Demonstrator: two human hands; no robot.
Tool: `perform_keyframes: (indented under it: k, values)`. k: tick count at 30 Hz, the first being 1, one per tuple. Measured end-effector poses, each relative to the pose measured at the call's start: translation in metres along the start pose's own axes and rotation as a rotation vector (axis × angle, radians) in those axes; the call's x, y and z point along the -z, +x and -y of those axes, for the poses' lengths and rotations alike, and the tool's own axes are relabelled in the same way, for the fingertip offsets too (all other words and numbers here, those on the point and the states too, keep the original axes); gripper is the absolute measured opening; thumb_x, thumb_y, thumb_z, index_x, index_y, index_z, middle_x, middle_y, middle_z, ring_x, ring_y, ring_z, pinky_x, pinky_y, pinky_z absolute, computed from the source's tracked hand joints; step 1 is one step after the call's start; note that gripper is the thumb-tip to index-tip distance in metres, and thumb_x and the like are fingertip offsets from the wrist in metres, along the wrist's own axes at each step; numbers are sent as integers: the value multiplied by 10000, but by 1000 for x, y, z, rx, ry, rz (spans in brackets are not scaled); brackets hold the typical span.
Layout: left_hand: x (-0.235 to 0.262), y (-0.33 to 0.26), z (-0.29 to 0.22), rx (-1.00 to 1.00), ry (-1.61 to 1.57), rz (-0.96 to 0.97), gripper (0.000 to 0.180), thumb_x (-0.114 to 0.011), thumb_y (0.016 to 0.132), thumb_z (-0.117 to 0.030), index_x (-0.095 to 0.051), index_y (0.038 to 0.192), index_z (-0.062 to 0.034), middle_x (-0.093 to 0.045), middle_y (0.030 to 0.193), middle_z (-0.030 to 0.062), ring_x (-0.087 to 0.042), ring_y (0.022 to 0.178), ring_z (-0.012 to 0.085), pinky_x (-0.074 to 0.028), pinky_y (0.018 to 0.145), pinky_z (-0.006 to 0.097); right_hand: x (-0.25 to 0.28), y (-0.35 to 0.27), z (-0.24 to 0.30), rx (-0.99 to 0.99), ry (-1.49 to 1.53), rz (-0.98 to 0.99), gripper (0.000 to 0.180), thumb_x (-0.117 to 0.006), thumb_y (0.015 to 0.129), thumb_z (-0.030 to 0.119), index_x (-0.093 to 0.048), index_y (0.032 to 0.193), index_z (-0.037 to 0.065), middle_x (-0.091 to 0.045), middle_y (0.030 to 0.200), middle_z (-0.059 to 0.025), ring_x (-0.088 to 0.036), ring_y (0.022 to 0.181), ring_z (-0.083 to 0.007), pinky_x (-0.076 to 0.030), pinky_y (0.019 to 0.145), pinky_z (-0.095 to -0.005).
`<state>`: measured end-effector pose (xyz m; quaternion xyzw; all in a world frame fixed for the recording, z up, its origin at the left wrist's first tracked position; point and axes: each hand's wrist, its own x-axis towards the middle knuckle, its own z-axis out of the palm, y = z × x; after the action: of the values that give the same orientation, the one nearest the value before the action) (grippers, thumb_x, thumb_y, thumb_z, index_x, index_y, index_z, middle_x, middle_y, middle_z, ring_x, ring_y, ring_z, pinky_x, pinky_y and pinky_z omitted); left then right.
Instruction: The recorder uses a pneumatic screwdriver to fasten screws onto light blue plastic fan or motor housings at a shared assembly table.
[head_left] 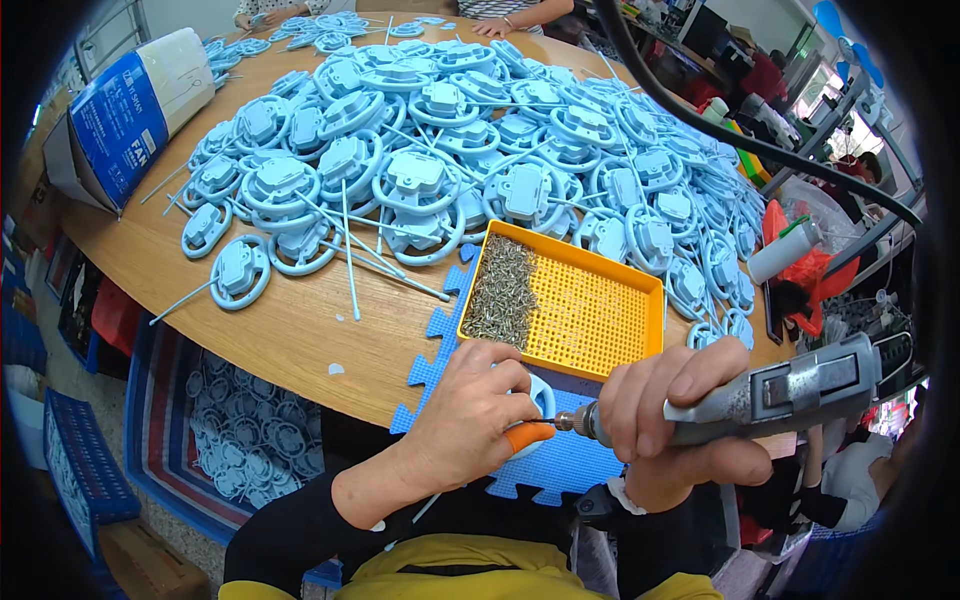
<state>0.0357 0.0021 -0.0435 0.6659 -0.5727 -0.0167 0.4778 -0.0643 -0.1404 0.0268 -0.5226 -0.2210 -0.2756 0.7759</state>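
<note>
- Right hand (665,410): wrapped firmly around the grey driver (820,382), its bit pointing toward the left hand.
- Left hand (455,420): fingers curled in close at the bit, orange sleeve (530,435) on one digit. Whether they pinch a screw or the part — cannot tell; contact hidden.
- Part (543,395): pale blue, on the blue mat (560,472), near side of the surface (375,375), mostly covered by the left hand.
- Screws (503,290): loose at the left end of the yellow tray (600,325), just beyond the hands.
- Risk 1: bit slips sideways into the left fingers. Cause — tip off-centre or driver tilted, fingers very near it. The sleeve guards only one digit.
- Risk 2: part turns under torque, if the left hand bears on it too lightly.
- Risk 3: screw enters crooked, the driver lying well off upright.
- Risk 4: forearm knocks the tray, spilling screws. Cause: cramped layout.
- Heap (420,175) crowds the tray's far side; a slide could drop parts in.
</note>
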Motion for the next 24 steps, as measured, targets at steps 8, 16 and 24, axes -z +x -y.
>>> perform_keyframes:
  k: [8, 16, 24]
  values:
    - [-1, 0, 2, 5, 12, 6, 212, -808, 639, -170, -651, 706, -43, -572, 845, 61, -520, 991, 283, -391, 864, 409, -12, 6, 0, -30, -188, -85, 635, -606, 780, 630, -463, 949, 35, -524, 602, -33, -541, 464, -158, -434, 429, -277]
    - [1, -11, 1, 117, 81, -72, 661, -796, 676, -246, -539, 1251, -43, -550, 963, 88, -493, 971, 282, -383, 863, 407, 2, -3, -12, -90, -73, -129, 667, -752, 747, 515, -481, 1065, -6, -537, 725, -78, -531, 624, -183, -426, 547, -288]
    - [-1, -17, 6, 142, 175, 6, 650, -814, 665, -380, -577, 1167, -42, -544, 1056, 112, -503, 998, 303, -378, 862, 426, 3, -2, -19, -215, -177, -234, 729, -773, 683, 554, -491, 1042, -14, -538, 677, -66, -552, 613, -172, -444, 534, -274]
